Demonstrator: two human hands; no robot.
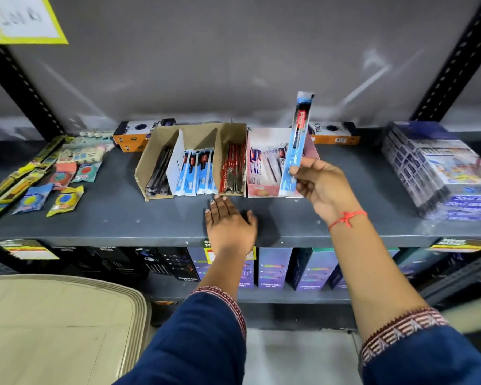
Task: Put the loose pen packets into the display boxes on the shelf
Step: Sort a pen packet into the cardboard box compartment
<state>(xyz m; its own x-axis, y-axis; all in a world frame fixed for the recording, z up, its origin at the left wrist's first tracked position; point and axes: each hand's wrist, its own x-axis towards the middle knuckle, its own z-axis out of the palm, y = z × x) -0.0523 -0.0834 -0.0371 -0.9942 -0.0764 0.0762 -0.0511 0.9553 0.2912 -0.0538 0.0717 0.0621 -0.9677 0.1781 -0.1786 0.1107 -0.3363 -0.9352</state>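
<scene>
My right hand (321, 184) grips the lower end of a long blue-and-white pen packet (297, 140), held almost upright above the pink display box (261, 190). That box holds several white and pink pen packets. To its left stands a brown cardboard display box (147, 162) with three compartments: dark pens at the left, blue packets (196, 170) in the middle, red packets (233, 170) at the right. My left hand (228, 220) lies flat and empty on the grey shelf (122, 218), fingertips just short of the cardboard box's front.
Small sachets (64, 200) and yellow strip packs (14, 182) lie loose at the shelf's left. Orange boxes (134, 134) stand at the back. A wrapped stack of packs (442, 173) fills the right end. A beige tray (59, 326) sits low at the left; boxed bottles fill the shelf below.
</scene>
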